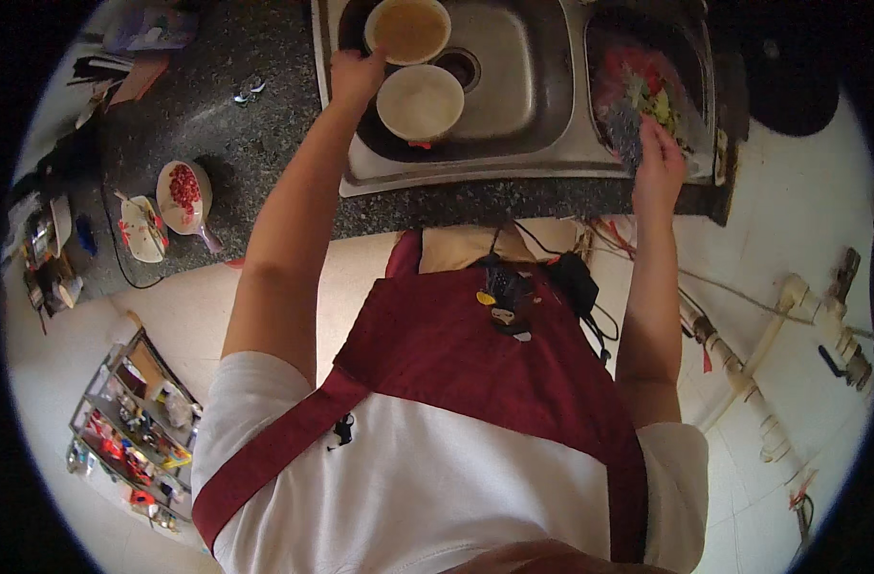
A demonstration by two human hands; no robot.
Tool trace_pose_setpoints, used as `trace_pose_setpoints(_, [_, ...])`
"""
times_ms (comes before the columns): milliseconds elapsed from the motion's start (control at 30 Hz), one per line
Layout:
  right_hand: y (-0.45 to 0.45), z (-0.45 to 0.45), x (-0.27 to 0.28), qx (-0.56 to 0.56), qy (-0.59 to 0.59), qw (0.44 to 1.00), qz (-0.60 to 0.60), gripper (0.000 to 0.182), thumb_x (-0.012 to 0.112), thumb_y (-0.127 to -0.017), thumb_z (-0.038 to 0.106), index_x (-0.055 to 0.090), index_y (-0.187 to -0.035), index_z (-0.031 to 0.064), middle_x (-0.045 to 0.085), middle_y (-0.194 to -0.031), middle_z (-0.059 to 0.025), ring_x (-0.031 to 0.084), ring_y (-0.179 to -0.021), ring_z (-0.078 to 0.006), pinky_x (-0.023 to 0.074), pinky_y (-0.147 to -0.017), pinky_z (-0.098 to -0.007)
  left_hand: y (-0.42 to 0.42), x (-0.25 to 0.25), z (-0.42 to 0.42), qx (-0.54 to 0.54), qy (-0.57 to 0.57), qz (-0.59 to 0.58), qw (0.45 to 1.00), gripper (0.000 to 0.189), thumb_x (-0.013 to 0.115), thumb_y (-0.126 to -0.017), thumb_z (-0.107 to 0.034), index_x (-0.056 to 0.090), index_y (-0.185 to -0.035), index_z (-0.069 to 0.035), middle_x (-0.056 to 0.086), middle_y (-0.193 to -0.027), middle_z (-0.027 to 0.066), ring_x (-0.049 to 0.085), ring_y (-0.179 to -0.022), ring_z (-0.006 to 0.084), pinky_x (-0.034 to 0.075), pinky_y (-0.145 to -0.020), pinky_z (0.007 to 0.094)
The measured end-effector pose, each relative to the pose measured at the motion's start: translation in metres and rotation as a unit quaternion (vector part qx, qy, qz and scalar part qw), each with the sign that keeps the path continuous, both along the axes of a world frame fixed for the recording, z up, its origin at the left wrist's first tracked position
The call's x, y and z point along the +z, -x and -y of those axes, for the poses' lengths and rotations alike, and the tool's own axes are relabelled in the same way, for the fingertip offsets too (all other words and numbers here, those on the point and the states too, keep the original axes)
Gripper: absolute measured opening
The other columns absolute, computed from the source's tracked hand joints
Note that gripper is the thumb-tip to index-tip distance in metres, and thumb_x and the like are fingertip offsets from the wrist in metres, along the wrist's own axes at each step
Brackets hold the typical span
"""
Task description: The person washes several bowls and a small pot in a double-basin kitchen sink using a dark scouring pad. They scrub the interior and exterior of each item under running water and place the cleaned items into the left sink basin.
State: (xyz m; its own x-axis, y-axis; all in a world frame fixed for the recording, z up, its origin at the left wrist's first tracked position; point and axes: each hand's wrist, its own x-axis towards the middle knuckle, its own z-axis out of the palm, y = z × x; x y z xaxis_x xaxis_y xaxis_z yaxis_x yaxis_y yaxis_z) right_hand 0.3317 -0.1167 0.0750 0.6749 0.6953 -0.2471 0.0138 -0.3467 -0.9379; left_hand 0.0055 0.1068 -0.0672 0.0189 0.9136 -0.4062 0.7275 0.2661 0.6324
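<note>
My left hand (356, 77) grips the near-left rim of a white bowl (408, 32) with brownish liquid inside. Just nearer to me, a second white bowl (420, 104) with cloudy contents sits in the large basin of the stainless-steel sink (512, 68), beside the drain (462, 68). Over the smaller basin on the right, my right hand (659, 161) holds what looks like a grey steel-wool scouring pad (625, 133). Below and beyond it lies a clear plastic bag (684, 118) with red and green food scraps (656, 100).
On the speckled stone counter (265, 143) at left stand a handled bowl of red pieces (184, 190) and a patterned white dish (144, 229) with a utensil. A dark cord (114, 237) runs beside them. Pipes (738, 373) line the right wall; a loaded shelf rack (132, 430) stands lower left.
</note>
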Motion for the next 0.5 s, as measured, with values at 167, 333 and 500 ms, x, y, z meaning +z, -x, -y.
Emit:
trace_pose_setpoints(167, [0.005,0.004,0.003,0.016,0.028,0.999,0.025,0.03,0.058,-0.094,0.019,0.063,-0.114,-0.0034,0.065,-0.106,-0.0061,0.057,-0.096,-0.0129,0.0436,-0.087,-0.0259,-0.009,-0.044,-0.032,-0.143,-0.146,-0.221,0.954,0.047,0.07,-0.075,-0.025,0.057,-0.107,0.008,0.064,-0.103,0.0239,0.064,-0.095,0.0374,0.053,-0.082,0.0418])
trace_pose_setpoints(333, [-0.007,0.036,-0.013,-0.022,0.05,0.997,-0.06,0.026,0.057,-0.095,0.018,0.064,-0.112,-0.0004,0.066,-0.1,-0.0057,0.062,-0.084,-0.0123,0.0518,-0.068,-0.0278,-0.019,-0.05,-0.076,-0.179,-0.122,-0.211,0.953,0.036,0.062,-0.079,-0.018,0.061,-0.105,0.006,0.065,-0.104,0.0246,0.063,-0.101,0.0358,0.053,-0.084,0.0411])
trace_pose_setpoints(500, [0.0,0.043,-0.006,-0.022,0.034,0.999,-0.034,0.027,0.055,-0.095,0.018,0.063,-0.114,-0.0005,0.066,-0.099,-0.0056,0.062,-0.081,-0.012,0.054,-0.064,-0.0287,-0.021,-0.055,-0.101,-0.298,-0.142,-0.291,0.898,0.029,0.059,-0.08,-0.022,0.069,-0.096,-0.001,0.067,-0.101,0.0212,0.065,-0.099,0.0331,0.052,-0.086,0.0408])
